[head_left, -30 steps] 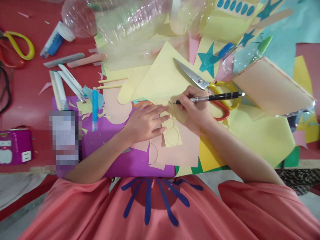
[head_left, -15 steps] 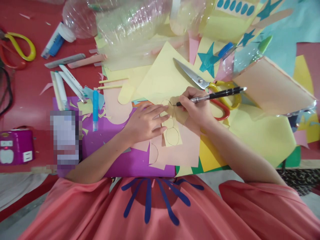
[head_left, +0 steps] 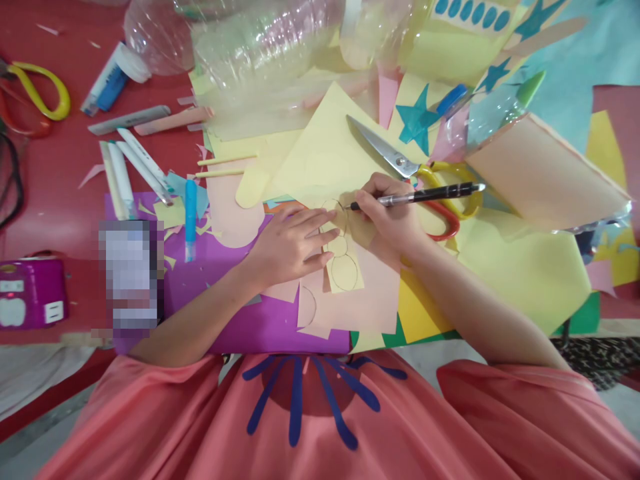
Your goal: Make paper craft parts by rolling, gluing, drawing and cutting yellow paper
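My right hand (head_left: 387, 208) grips a black and silver pen (head_left: 435, 193). Its tip touches the edge of a circle outline on a small pale yellow paper strip (head_left: 345, 272). More drawn circles run down that strip. My left hand (head_left: 295, 243) lies flat with fingers apart, its fingertips resting on the strip's left side and covering part of it. Under the strip is a pale pink paper sheet (head_left: 375, 300) bearing a curved pencil-like line. Just beyond my right hand, scissors (head_left: 400, 162) with yellow and red handles lie with blades pointing up and left.
Several markers (head_left: 145, 167) and a blue pen (head_left: 191, 220) lie to the left. Further left are a phone-like blurred object (head_left: 131, 277), a purple box (head_left: 33, 293) and other scissors (head_left: 43, 87). Clear plastic bottles (head_left: 265, 53) lie at the back; a pink panel (head_left: 545, 173) stands right.
The pen tip has shifted slightly left along the circle outline, and the pen's rear end has swung a little left and down. My left hand stays in place.
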### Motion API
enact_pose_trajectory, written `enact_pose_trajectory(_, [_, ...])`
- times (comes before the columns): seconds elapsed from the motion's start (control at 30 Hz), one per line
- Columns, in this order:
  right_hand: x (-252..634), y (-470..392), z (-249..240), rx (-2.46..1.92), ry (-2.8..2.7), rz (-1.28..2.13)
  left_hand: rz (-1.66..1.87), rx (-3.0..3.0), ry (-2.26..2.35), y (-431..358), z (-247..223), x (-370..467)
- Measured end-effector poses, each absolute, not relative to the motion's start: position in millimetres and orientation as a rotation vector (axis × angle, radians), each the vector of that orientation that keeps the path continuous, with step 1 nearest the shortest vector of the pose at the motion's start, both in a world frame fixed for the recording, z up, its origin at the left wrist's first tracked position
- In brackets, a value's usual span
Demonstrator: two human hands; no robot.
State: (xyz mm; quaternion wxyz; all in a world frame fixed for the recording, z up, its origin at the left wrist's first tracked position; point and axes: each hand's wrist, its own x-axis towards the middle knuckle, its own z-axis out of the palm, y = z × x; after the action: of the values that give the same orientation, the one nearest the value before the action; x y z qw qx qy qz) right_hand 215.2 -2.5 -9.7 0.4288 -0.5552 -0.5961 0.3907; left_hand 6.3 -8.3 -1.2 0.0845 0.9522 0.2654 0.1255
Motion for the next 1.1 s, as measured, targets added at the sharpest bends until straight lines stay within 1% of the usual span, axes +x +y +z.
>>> enact_pose_trajectory(0.3, [214.0, -2.7, -7.3, -1.374, -1.470, 1.025, 0.383, 2.842, 0.789, -7.8, -0.7, 6.6])
enact_pose_trajectory(0.47, [214.3, -3.1, -6.6, -1.380, -1.519, 1.034, 0.314, 2.776, 0.808, -8.0, -1.3, 6.6])
enact_pose_trajectory(0.67, [213.4, -4.3, -5.7, -1.375, -1.500, 1.051, 0.365, 2.806, 0.791, -8.1, -1.5, 6.4])
enact_pose_trajectory(0.77, [213.9, -4.9, -6.4, -1.336, -1.470, 1.053, 0.337, 2.808, 0.806, -8.1, -0.6, 6.5])
enact_pose_trajectory(0.9, [215.1, -5.4, -8.3, -1.278, -1.402, 0.993, 0.305, 2.796, 0.822, -7.9, -2.2, 5.8])
enact_pose_trajectory(1.1, [217.9, -3.2, -12.0, -1.304, -1.704, 0.799, 0.333, 2.838, 0.838, -8.1, -6.0, 5.9])
